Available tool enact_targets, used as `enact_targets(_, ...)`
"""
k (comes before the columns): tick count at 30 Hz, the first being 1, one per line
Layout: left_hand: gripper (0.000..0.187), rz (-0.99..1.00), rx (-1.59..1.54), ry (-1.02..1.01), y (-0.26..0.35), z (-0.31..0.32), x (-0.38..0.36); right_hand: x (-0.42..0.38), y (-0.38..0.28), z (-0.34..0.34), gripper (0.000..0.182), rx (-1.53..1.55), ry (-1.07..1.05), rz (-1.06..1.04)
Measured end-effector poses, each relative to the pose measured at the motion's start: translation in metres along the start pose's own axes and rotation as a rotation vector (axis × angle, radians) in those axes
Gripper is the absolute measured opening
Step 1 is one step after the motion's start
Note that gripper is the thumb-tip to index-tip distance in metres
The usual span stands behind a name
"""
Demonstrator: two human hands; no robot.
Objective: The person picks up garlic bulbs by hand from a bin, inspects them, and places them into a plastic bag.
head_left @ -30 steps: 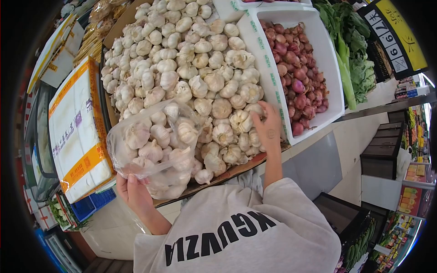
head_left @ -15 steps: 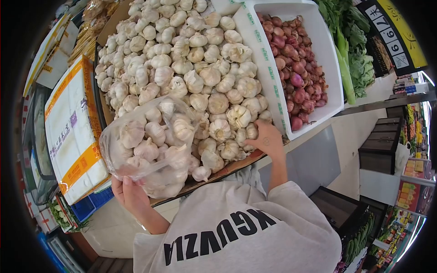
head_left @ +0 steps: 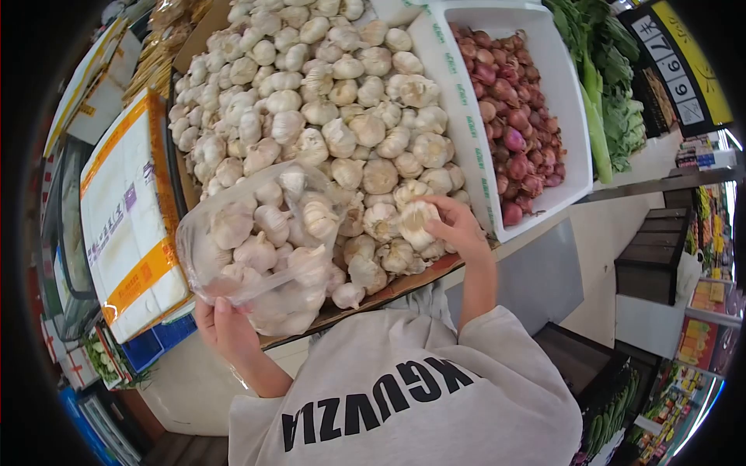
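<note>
A clear plastic bag [head_left: 256, 248] with several garlic bulbs inside lies on the front left of the garlic pile [head_left: 311, 101]. My left hand [head_left: 225, 330] pinches the bag's near edge between thumb and fingers. At the front right of the pile, my right hand [head_left: 460, 227] grips a pale garlic bulb [head_left: 417, 225] between thumb and fingers, just above the other bulbs. One loose bulb [head_left: 347, 295] sits at the near edge, beside the bag.
A white foam box [head_left: 579, 175] of shallots [head_left: 513, 116] stands right of the garlic, with leafy greens [head_left: 614, 93] beyond it. On the left is a closed white foam box [head_left: 128, 225] with orange tape. A price sign [head_left: 676, 62] hangs at the upper right.
My right hand has closed on a garlic bulb and turned it up from the pile. The left hand keeps its hold on the bag. The whole view has shifted slightly.
</note>
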State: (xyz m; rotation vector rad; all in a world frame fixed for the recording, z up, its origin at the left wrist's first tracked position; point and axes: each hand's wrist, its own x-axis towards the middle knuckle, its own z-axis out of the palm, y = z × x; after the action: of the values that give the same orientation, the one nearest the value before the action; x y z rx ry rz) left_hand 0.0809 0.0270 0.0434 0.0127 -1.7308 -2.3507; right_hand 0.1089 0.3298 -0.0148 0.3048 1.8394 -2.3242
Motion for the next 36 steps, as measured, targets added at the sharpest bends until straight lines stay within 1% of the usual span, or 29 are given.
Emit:
enact_targets(1,0.017,-0.002,0.021,0.049,0.000,0.000,-0.001,0.006,0.001,0.013,0.043,-0.016,0.191,0.010)
enact_targets(2,0.017,0.006,0.030,0.057,0.001,-0.001,0.000,0.013,0.000,0.026,0.042,0.057,0.174,-0.135)
enact_targets(3,0.014,0.001,0.007,-0.043,0.001,-0.002,0.001,0.019,-0.002,0.036,0.042,0.063,0.164,-0.136)
enact_targets(4,0.012,-0.007,-0.016,-0.146,0.003,-0.002,0.002,0.025,-0.004,0.045,0.043,0.023,0.120,-0.225)
enact_targets(5,0.012,-0.002,-0.011,-0.145,0.004,0.000,0.002,0.030,-0.007,0.054,0.044,-0.018,0.078,-0.315)
enact_targets(6,0.011,-0.005,-0.004,-0.123,0.004,0.003,0.001,0.033,-0.016,0.067,0.044,-0.014,0.075,-0.318)
enact_targets(8,0.011,-0.004,0.005,-0.104,0.006,0.003,0.002,0.038,-0.035,0.093,0.046,-0.480,0.012,-0.473)
enact_targets(9,0.010,-0.001,-0.008,-0.122,0.004,0.002,0.002,0.043,-0.035,0.101,0.046,-0.479,0.013,-0.473)
enact_targets(11,0.010,-0.005,-0.025,-0.145,0.003,0.002,0.001,0.052,-0.033,0.116,0.045,-0.759,0.051,-0.682)
enact_targets(12,0.009,-0.008,-0.007,-0.092,0.002,0.002,0.001,0.055,-0.030,0.123,0.045,-0.764,0.058,-0.677)
enact_targets(13,0.009,-0.012,0.010,-0.040,0.001,0.003,0.000,0.059,-0.025,0.129,0.043,-0.839,0.061,-0.686)
enact_targets(14,0.009,-0.017,0.002,-0.049,0.001,0.002,0.000,0.063,-0.022,0.132,0.041,-0.915,0.065,-0.694)
enact_targets(15,0.009,-0.006,0.001,-0.081,0.001,0.000,0.001,0.065,-0.019,0.136,0.041,-0.923,0.077,-0.690)
enact_targets(17,0.009,-0.007,-0.006,-0.129,0.001,0.001,0.001,0.063,-0.014,0.138,0.039,-0.885,0.078,-0.750)
enact_targets(18,0.010,-0.009,0.010,-0.080,0.002,0.003,0.000,0.060,-0.016,0.136,0.038,-0.891,0.105,-0.786)
enact_targets(19,0.012,-0.013,0.026,-0.030,0.002,0.004,-0.001,0.056,-0.017,0.131,0.038,-0.899,0.119,-0.773)
enact_targets(20,0.014,0.010,0.008,-0.112,0.000,-0.001,0.000,0.051,-0.018,0.125,0.036,-0.845,0.074,-0.710)
enact_targets(21,0.014,-0.002,0.001,-0.121,-0.002,-0.003,0.000,0.046,-0.019,0.117,0.034,-0.790,0.029,-0.649)
enact_targets(22,0.014,0.001,0.000,-0.092,-0.002,-0.005,-0.001,0.041,-0.019,0.110,0.033,-0.734,-0.017,-0.589)
enact_targets(23,0.014,0.006,0.001,-0.061,-0.003,-0.006,-0.001,0.035,-0.019,0.100,0.033,-0.741,-0.010,-0.581)
enact_targets(25,0.015,-0.007,-0.018,-0.079,-0.004,-0.011,-0.001,0.020,-0.015,0.074,0.029,-0.801,0.148,-0.547)
enact_targets(27,0.024,-0.008,0.030,0.055,-0.006,-0.014,-0.002,0.003,-0.007,0.042,0.026,-0.805,0.306,-0.473)
enact_targets(29,0.024,-0.012,0.018,0.049,-0.008,-0.015,-0.002,-0.018,-0.003,0.012,0.027,-0.899,0.431,-0.330)
enact_targets(30,0.023,-0.003,0.028,0.075,-0.009,-0.015,-0.002,-0.029,-0.001,0.000,0.027,-0.905,0.431,-0.320)
enact_targets(32,0.023,0.000,0.041,0.096,-0.010,-0.018,0.000,-0.044,0.006,-0.016,0.028,-1.174,0.490,-0.146)
enact_targets(33,0.023,0.017,0.022,0.008,-0.010,-0.021,0.001,-0.044,0.011,-0.018,0.028,-1.174,0.495,-0.141)
enact_targets(34,0.024,0.034,0.000,-0.083,-0.011,-0.023,0.003,-0.045,0.015,-0.021,0.029,-1.198,0.435,-0.063)
enact_targets(35,0.024,0.034,-0.007,-0.093,-0.011,-0.025,0.004,-0.045,0.017,-0.023,0.029,-1.220,0.380,0.012)
enact_targets(36,0.025,0.030,0.022,-0.058,-0.011,-0.027,0.003,-0.043,0.018,-0.024,0.029,-1.226,0.400,0.009)
